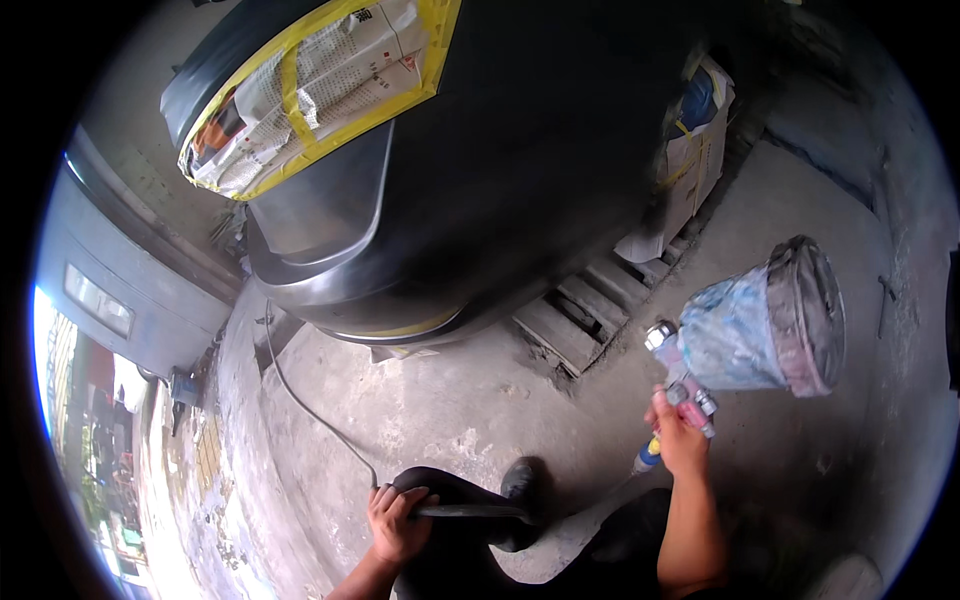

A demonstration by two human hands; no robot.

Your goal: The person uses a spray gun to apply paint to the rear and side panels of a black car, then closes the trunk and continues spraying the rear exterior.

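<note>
My right hand (680,440) is wrapped round the grip of a paint spray gun (676,392). On the gun sits a large cup (730,335), smeared pale blue and pink, with a dark grey end tilted to the right. A blue and yellow fitting (649,455) shows below the grip. My left hand (394,525) closes round a thin grey air hose (470,511), which crosses my dark-clothed leg and trails forward along the floor. Ahead is the dark corner of a car body (530,170). Newspaper (345,85) edged with yellow tape covers an area at its upper left.
Slatted boards (560,335) lie on the concrete floor (430,400) beneath the car. More masking paper (690,170) hangs at the car's right side. A wall (900,250) rises at the right. On the left stands a pale panel with a small window (98,300).
</note>
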